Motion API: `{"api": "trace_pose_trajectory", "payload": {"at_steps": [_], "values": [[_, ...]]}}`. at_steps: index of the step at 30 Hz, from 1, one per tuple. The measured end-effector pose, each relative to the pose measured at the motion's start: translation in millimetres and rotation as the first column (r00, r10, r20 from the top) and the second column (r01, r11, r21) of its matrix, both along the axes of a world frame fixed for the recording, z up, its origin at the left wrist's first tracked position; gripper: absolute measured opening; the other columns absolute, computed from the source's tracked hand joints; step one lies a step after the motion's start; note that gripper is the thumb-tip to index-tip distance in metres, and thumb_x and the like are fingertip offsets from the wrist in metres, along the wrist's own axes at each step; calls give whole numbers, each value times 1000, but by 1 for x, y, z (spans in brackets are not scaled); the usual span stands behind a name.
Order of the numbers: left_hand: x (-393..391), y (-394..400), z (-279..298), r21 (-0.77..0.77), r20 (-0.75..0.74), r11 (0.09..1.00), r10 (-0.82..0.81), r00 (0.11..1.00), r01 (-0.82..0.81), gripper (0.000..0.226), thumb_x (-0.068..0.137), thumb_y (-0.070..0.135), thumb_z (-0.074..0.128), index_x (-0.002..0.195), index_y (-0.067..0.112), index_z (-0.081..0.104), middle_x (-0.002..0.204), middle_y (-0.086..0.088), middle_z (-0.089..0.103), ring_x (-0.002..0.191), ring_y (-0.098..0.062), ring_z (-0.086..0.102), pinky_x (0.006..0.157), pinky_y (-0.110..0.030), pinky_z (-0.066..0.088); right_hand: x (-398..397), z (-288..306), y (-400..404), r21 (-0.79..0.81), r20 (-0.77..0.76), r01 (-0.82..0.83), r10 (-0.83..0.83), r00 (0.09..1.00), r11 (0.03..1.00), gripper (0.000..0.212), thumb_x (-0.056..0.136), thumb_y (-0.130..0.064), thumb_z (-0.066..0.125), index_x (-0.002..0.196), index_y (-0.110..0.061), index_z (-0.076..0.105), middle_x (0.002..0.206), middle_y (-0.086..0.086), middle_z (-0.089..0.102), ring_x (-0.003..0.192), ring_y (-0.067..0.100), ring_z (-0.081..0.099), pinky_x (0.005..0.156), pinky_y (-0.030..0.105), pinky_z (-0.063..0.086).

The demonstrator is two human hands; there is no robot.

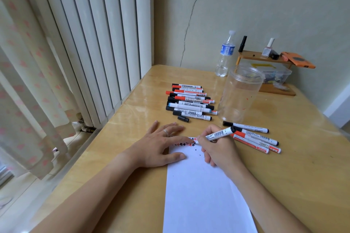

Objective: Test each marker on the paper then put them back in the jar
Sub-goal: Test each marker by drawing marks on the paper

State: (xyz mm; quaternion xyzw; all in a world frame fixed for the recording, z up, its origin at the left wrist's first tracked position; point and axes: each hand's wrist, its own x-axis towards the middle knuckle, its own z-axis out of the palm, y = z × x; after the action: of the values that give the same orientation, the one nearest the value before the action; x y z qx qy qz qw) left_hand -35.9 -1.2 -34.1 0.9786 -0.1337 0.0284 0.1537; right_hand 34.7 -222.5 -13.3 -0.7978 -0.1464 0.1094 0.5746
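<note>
Landmark: the sheet of paper [200, 191], lying lengthwise on the tabletop [284, 176] in front of you.

Your right hand [217, 149] grips a marker [219, 134] in a writing hold, tip down at the paper's far edge, where a row of small red and black test marks sits. Your left hand [161, 145] lies flat with fingers spread, pressing the paper's far left corner.

To do it well: keep that flat left hand pinning the sheet so it does not slide under the stroke. Make a short, firm stroke in bare white just beside the last mark, so the new ink reads on its own.

The jar [240, 94] stands upright beyond the paper's far right corner and looks empty. A pile of markers [189, 102] lies beyond the far edge, with a loose black cap [183, 118] at its near side. A smaller group of markers [253, 138] lies just right of the paper.

Hard to make out:
- The marker's tip colour; it is half hidden between your hands.
- Which pile is tested.
- The paper's near end, cut off by the frame.
</note>
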Motion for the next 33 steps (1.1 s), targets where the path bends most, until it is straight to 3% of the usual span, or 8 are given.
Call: {"api": "trace_pose_trajectory", "payload": {"at_steps": [10,14,16,19,24,27,33], "values": [[0,0,2,-10,11,1000,-18,1000,18,56,95,76,37,149,66,25,166,18,19,154,2,-1,125,-54,-6,2,0,1,-19,-24,11,-12,1000,1000,15,91,-11,65,82,-7,54,56,9,56,40,23,47,39,20,29],[2,1,1,-87,30,996,20,999,-17,60,95,75,37,152,60,26,162,20,28,153,5,9,125,-53,-3,4,-1,0,13,-50,31,-30,998,999,13,92,-12,64,83,-9,55,58,9,57,39,23,48,39,20,30],[6,3,3,-174,65,983,67,996,-55,55,97,65,41,150,53,36,154,19,40,146,5,28,125,-53,12,5,-1,1,29,-49,27,-26,998,999,14,93,-13,64,84,-8,55,58,9,57,40,23,48,39,21,30],[17,5,3,-236,189,964,168,968,-121,45,98,43,50,143,41,51,140,11,50,128,-7,51,110,-46,41,4,-1,1,50,-45,15,-13,999,999,15,95,-14,65,84,-9,56,58,10,57,41,23,48,40,22,31],[43,-5,13,-49,282,977,213,936,-208,46,100,33,53,147,32,52,148,5,46,136,-16,43,108,-42,37,3,0,-2,119,-41,-28,33,999,993,14,97,-16,68,87,-13,59,59,13,56,43,23,46,42,23,32],[56,-18,12,30,312,967,232,921,-254,47,98,26,53,145,30,54,141,4,52,130,-19,46,103,-36,32,2,2,-3,145,-28,-54,59,998,988,8,98,-17,69,95,-17,61,58,14,57,42,22,45,43,24,34],[63,-27,0,-22,401,934,334,853,-356,24,93,16,65,115,22,72,115,-3,62,109,-27,58,86,-37,42,-2,4,-7,180,26,-70,66,997,981,8,99,-20,66,107,-22,67,103,7,67,47,19,57,42,27,40]]}}
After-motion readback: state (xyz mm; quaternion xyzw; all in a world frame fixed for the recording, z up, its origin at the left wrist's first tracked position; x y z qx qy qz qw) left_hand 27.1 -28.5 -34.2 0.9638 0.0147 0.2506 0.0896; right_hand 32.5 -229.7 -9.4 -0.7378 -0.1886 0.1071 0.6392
